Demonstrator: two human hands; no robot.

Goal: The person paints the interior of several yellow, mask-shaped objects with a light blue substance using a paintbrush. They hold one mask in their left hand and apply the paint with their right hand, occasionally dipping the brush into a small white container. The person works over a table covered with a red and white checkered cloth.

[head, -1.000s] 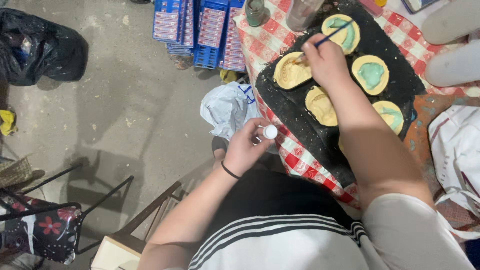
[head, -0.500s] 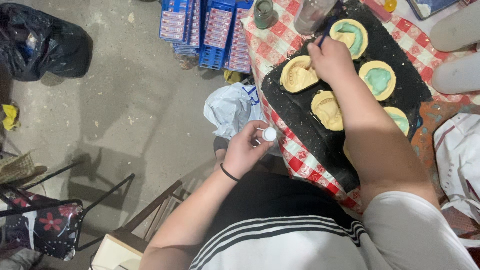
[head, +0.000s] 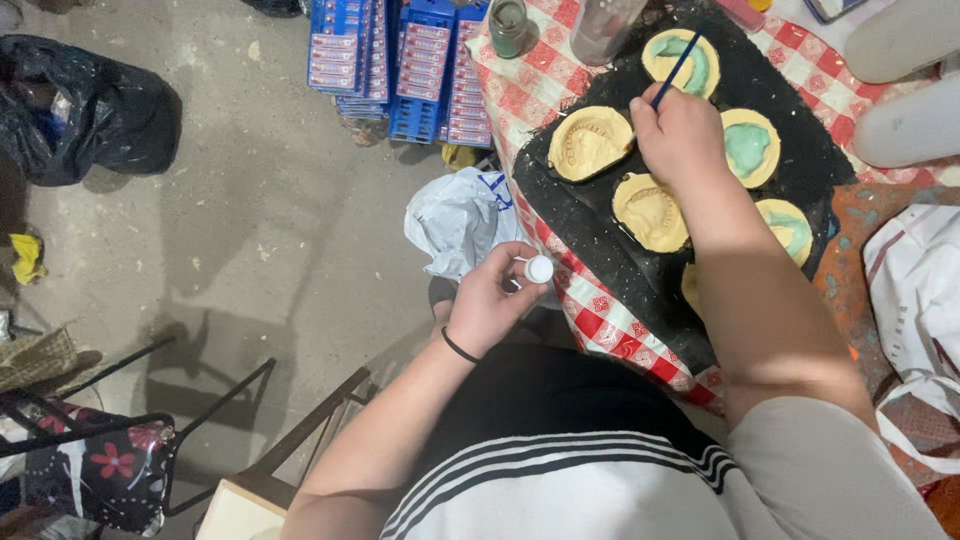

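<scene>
Your right hand [head: 683, 135], upper right of centre in the frame, is pinched around a thin blue brush [head: 678, 70], its tip over the top mould [head: 682, 62], the yellow one already partly coated green. The brush looks light and stiff; a pencil grip low on the handle, as you have it, should give the most control. Press lightly, since the bristles will likely splay.

Your left hand [head: 490, 300], at the centre of the frame and off the edge of the surface [head: 560, 85], is curled around a small white-capped bottle [head: 539, 269]. It looks light and smooth, possibly slick if paint has run, so hold it by the sides and keep it upright.

The moulds sit on a black mat [head: 600, 235] over the red checked cloth. The yellow ones look like cast plaster: hard, brittle at the rims, and best taken by the outer edge, never by the toothed hollow. Two uncoated moulds [head: 590, 142] lie right under your forearm and wrist; a green one [head: 750, 147] sits just to the right of your hand, where wet paint could smear on your skin.

A jar [head: 508, 25] and a tumbler [head: 607, 25] stand at the top edge of the surface, near enough to knock. Blue crates [head: 400, 65] and a white bag [head: 455, 220] lie on the floor beside it.
</scene>
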